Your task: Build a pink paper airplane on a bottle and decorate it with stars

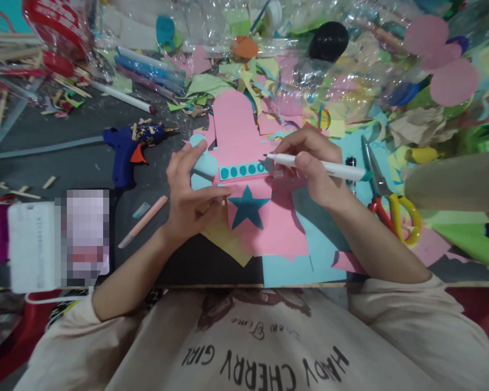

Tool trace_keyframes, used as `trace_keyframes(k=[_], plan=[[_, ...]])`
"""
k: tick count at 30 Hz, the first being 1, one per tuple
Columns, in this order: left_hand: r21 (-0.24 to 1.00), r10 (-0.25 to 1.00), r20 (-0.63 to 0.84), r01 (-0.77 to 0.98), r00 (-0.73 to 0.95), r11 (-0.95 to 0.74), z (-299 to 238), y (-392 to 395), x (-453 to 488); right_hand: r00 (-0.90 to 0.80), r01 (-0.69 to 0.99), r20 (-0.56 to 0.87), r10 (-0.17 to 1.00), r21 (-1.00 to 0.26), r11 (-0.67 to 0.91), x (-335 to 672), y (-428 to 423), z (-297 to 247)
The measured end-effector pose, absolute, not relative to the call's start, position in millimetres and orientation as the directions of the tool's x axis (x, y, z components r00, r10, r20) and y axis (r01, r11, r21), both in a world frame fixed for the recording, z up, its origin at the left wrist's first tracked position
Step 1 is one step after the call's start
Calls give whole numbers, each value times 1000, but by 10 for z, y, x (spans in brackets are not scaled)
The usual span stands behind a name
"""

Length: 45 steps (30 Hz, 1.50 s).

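In my right hand [315,163] is a white marker [330,167] with a teal end, its tip just over a light blue paper strip [244,178]. Several teal dots are drawn in a row along that strip, the rightmost only partly coloured. The strip lies across a pink paper cutout [236,122] with a rounded top. Below it a dark teal paper star [248,208] rests on the pink paper. My left hand [191,190] lies with fingers spread on the left edge of the cutout, next to light blue rounded paper [204,163].
A blue glue gun [126,149] lies at left, near a phone [87,233] and a pink marker [144,220]. Scissors [385,190] with red and yellow handles sit at right. Paper scraps [212,84] and clear plastic bottles [212,27] crowd the back.
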<state>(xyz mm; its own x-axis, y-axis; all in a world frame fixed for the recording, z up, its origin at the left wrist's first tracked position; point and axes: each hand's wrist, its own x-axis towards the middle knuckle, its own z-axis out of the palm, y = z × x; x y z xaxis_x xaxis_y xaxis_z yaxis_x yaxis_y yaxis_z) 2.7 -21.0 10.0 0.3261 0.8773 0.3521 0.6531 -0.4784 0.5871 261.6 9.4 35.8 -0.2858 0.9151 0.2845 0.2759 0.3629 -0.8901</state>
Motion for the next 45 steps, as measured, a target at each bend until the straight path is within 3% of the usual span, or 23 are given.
trace_keyframes(k=[2, 7, 16, 21, 25, 35, 39, 45], plan=[[559, 863, 384, 661, 328, -500, 93, -204, 35, -284, 294, 290, 914, -881, 371, 2627, 108, 339], [401, 693, 596, 597, 406, -695, 51, -188, 32, -317, 272, 331, 889, -866, 419, 2649, 140, 345], [530, 842, 421, 662, 338, -530, 103, -194, 40, -357, 318, 293, 887, -854, 411, 2654, 115, 358], [510, 746, 537, 552, 394, -659, 78, -189, 32, -388, 281, 326, 862, -849, 448, 2658, 126, 373], [465, 735, 537, 582, 413, -667, 50, -184, 7, -387, 296, 347, 854, -830, 472, 2664, 137, 372], [511, 783, 479, 600, 396, -616, 84, -215, 7, -334, 229, 339, 879, -876, 425, 2669, 148, 347], [470, 731, 543, 573, 412, -672, 78, -214, 13, -314, 174, 308, 898, -911, 373, 2698, 161, 410], [493, 744, 528, 566, 410, -661, 74, -221, 13, -353, 255, 315, 881, -873, 415, 2738, 171, 520]])
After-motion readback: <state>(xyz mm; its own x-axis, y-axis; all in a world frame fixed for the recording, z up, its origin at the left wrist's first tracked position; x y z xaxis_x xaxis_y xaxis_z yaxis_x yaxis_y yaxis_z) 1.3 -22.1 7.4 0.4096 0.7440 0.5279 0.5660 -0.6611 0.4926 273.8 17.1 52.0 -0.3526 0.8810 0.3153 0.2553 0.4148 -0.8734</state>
